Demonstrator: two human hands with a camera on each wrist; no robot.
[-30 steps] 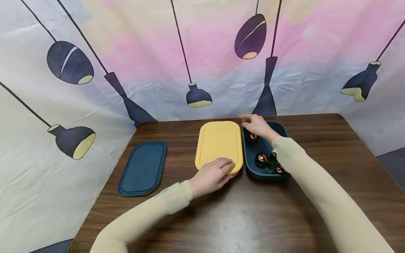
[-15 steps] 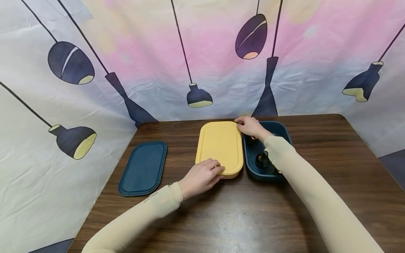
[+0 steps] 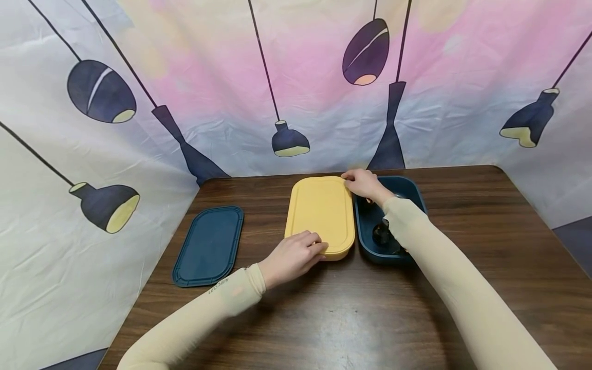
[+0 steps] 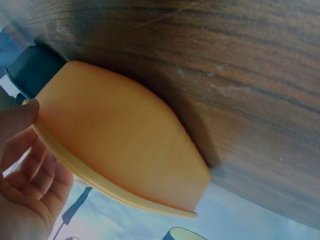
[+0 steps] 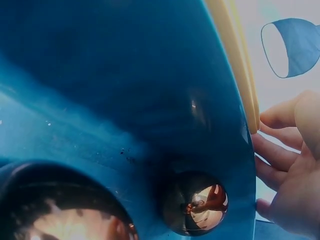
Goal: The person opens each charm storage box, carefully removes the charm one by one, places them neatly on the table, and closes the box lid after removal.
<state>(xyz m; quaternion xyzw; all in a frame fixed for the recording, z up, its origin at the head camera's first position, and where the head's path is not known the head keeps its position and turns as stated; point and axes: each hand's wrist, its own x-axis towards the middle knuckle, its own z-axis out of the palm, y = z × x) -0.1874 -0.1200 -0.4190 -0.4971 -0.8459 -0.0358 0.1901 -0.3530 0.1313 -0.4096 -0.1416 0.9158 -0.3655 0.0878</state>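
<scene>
A yellow box (image 4: 125, 130) stands on the table with its yellow lid (image 3: 320, 210) on top. My left hand (image 3: 289, 259) holds the lid's near edge, thumb at the rim and fingers curled over the top. At the far right corner, my right hand (image 3: 364, 184) pinches the lid's edge between thumb and fingers. Under the right forearm, close beside the yellow box, is an uncovered dark blue box (image 3: 376, 258). Inside it lie dark round objects with shiny copper faces, one large (image 5: 75, 210) and one small (image 5: 195, 204) in the right wrist view; the sleeve partly hides the contents.
A dark blue lid (image 3: 209, 246) lies flat at the left of the brown wooden table (image 3: 342, 318). Close behind the table's far edge hangs a cloth backdrop (image 3: 222, 82) printed with lamps.
My right hand has moved left from over the blue box onto the yellow lid's far corner. My left hand has slid slightly left along the near edge. Both have stayed nearly still since.
</scene>
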